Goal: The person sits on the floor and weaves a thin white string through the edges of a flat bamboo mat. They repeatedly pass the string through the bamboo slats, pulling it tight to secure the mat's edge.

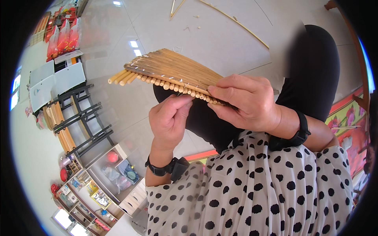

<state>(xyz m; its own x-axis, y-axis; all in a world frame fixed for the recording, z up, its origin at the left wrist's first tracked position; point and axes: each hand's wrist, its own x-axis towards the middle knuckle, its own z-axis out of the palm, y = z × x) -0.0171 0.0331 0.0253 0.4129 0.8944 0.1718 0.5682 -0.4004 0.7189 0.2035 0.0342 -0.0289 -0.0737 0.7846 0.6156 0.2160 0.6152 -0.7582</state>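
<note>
A flat row of golden-brown reed stalks [173,67] is held up in front of me, stitched with short white threads along a darker crosswise band. Its cut ends face me, and a few stalks jut out farther at the left corner. My right hand [248,102] grips the row's right end, thumb and fingers on either side of it. Just below the cut ends, my left hand [171,118] is closed in a pinch, its fingertips close to or touching the underside. Whatever those fingers hold is too small or hidden to name.
Loose stalks [236,22] and small scraps lie on the pale tiled floor [147,23]. To the left are a black metal frame [84,122], red packages [65,37] and a shelf unit [82,188] with an open drawer [104,167]. My black-clad knee [319,67] rises at right.
</note>
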